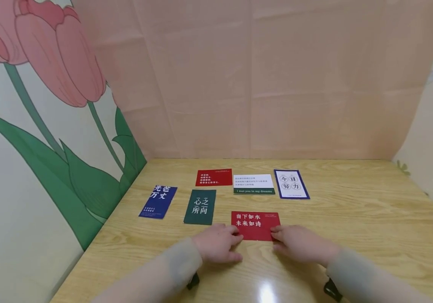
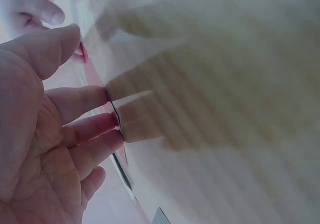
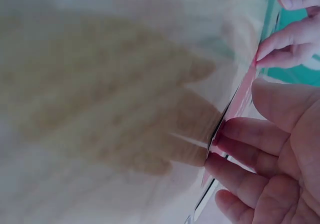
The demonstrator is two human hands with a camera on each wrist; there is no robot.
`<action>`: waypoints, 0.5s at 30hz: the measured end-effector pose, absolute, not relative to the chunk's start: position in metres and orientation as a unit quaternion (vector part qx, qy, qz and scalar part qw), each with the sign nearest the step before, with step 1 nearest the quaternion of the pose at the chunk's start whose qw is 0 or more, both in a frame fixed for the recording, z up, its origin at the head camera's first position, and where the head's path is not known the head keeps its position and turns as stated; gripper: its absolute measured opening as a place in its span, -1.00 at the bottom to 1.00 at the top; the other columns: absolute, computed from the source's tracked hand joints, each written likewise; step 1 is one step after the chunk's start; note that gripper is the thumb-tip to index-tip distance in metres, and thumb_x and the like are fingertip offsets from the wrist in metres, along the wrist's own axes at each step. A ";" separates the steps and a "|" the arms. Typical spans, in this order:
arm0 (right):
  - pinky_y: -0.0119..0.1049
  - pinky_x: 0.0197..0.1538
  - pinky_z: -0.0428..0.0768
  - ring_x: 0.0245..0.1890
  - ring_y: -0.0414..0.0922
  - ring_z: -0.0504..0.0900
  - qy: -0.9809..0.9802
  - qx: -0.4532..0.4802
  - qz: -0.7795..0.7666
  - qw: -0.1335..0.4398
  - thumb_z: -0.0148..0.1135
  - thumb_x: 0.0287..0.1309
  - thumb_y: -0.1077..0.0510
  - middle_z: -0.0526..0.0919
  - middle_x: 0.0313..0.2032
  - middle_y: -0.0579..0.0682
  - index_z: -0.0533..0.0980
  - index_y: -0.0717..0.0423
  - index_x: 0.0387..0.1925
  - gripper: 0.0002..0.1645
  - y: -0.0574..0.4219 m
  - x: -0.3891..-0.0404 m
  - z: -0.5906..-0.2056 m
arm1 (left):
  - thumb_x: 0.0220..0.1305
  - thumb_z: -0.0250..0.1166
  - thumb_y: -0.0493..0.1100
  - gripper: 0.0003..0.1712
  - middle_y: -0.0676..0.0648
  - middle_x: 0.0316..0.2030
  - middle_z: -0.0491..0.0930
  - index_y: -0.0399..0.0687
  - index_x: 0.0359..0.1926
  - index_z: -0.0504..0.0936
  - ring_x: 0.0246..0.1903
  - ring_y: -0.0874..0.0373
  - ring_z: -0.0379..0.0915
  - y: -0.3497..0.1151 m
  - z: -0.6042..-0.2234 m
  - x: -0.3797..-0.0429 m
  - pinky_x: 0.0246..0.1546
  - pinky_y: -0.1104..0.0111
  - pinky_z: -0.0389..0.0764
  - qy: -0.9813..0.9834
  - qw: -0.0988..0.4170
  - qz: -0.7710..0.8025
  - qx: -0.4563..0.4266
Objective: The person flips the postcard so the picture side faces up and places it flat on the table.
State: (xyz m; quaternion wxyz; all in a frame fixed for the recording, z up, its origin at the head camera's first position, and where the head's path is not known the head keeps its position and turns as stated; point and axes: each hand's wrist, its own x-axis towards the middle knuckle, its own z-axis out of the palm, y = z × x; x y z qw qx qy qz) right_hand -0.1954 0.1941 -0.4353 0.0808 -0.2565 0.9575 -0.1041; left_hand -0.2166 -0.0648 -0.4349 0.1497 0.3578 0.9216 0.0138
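A red card with white Chinese characters lies flat on the wooden table. My left hand rests its fingertips on the card's left edge. At the opposite edge, the fingertips of my right hand touch the card. In the left wrist view, the left hand's fingers are fairly straight and the thumb stands apart from the card. Likewise, the right wrist view has the fingers stretched to the card's edge with the thumb free. Just left of the red card is a dark green card.
Further back lie another red card, a white-and-green card and a blue-bordered white card. A blue card sits at the left. The table meets a pink cloth backdrop and a tulip-patterned left wall.
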 end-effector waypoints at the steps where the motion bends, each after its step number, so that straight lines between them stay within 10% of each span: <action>1: 0.07 0.15 0.44 0.10 0.10 0.55 0.958 -0.253 -0.104 0.082 0.31 0.17 -0.06 0.60 0.09 0.06 0.58 0.18 0.07 -0.47 0.194 -0.198 -0.435 | 0.17 0.22 0.35 -0.29 0.18 0.28 0.34 0.35 0.33 0.40 0.26 0.06 0.26 -0.064 -0.435 -0.219 0.21 0.15 0.36 0.923 0.152 0.017 0.353; 15: 0.10 0.17 0.41 0.12 0.15 0.52 0.962 -0.240 -0.101 0.078 0.29 0.19 -0.02 0.58 0.11 0.08 0.56 0.19 0.10 -0.48 0.193 -0.223 -0.437 | 0.13 0.28 0.32 -0.29 0.18 0.28 0.35 0.34 0.31 0.43 0.29 0.13 0.20 -0.060 -0.437 -0.242 0.33 0.07 0.14 0.940 0.148 0.046 0.303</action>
